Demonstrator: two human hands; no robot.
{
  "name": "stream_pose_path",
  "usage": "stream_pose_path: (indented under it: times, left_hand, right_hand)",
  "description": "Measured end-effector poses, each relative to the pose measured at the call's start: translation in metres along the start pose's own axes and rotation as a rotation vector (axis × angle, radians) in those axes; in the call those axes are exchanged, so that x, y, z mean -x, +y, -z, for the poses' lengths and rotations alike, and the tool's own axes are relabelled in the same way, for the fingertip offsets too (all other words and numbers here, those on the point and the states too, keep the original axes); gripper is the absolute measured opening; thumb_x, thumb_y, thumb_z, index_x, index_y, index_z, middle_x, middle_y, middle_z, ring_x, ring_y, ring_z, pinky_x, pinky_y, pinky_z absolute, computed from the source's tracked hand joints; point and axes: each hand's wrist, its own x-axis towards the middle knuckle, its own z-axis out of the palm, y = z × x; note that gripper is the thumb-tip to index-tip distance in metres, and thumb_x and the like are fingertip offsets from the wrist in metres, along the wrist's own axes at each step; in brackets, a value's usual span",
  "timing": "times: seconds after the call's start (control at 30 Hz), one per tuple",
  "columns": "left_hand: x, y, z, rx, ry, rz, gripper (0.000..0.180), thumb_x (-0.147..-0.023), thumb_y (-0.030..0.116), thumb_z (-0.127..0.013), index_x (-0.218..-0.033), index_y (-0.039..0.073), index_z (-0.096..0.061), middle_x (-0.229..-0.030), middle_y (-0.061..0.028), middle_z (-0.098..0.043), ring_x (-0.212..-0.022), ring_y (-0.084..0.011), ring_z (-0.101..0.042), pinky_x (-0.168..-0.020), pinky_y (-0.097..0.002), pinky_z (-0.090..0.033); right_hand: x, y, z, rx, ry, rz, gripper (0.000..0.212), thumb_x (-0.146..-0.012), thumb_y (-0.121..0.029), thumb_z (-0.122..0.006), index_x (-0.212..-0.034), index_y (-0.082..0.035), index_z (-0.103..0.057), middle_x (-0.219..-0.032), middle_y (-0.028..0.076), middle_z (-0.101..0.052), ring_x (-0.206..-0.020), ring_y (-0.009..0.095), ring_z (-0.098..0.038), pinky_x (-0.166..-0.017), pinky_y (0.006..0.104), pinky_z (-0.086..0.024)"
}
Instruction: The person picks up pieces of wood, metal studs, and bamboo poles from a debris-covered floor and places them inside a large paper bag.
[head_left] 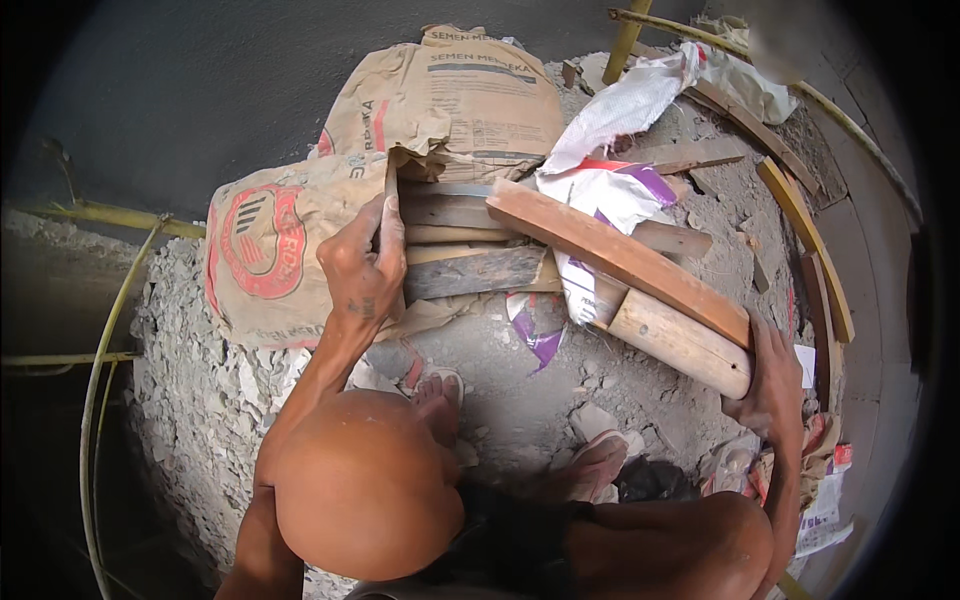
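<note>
My left hand (366, 255) pinches the open edge of a brown paper cement sack (235, 285) with a red emblem, holding its mouth up. Pieces of wood stick out of that mouth, among them a dark weathered board (470, 272) and a greyish one (455, 210). My right hand (768, 375) is wrapped round the far right ends of a reddish wooden plank (620, 255) and a pale rounded length of wood (680, 345). Both slant up leftward, and the plank's left end lies close to the sack's opening. How deep the pieces reach inside is hidden.
Another brown sack (490, 105) lies behind, against a dark wall. A torn white and purple sack (610, 195) lies among the wood. Rubble (195, 340) covers the ground around my sandalled feet. Bamboo poles (100, 400) stand left; a yellowish plank (808, 250) lies right.
</note>
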Motion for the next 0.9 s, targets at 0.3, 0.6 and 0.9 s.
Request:
stream_pose_path:
  times: [0.3,0.6,0.9]
  left_hand:
    - [-0.015,0.017,0.024,0.052,-0.163,-0.028,0.012,-0.095,0.008,-0.064,-0.095,-0.002,-0.07,-0.066,-0.0227,-0.061,-0.054,-0.0356,-0.062,-0.051,-0.04,-0.046]
    - [-0.022,0.017,0.028,0.145,-0.179,0.056,0.011,-0.094,0.006,-0.064,-0.094,-0.002,-0.07,-0.065,-0.0238,-0.059,-0.055,-0.0374,-0.062,-0.052,-0.0411,-0.046]
    - [-0.04,0.007,0.008,0.077,-0.119,0.007,0.015,-0.094,0.007,-0.063,-0.098,-0.004,-0.072,-0.063,-0.0238,-0.06,-0.053,-0.034,-0.063,-0.052,-0.0399,-0.046]
  right_hand:
    - [-0.135,-0.107,0.031,0.03,-0.226,0.402,0.106,-0.045,-0.015,-0.084,-0.143,-0.002,-0.046,-0.123,0.02,-0.064,-0.109,0.04,-0.063,-0.093,0.0465,-0.053]
    - [-0.226,-0.143,0.051,-0.168,-0.519,0.54,0.085,-0.05,-0.02,-0.081,-0.128,0.005,-0.059,-0.11,0.022,-0.071,-0.104,0.034,-0.068,-0.094,0.04,-0.054]
    - [-0.248,-0.143,0.008,-0.284,-0.448,0.575,0.099,-0.049,-0.02,-0.081,-0.14,0.005,-0.049,-0.108,0.019,-0.072,-0.094,0.029,-0.071,-0.084,0.0405,-0.056]
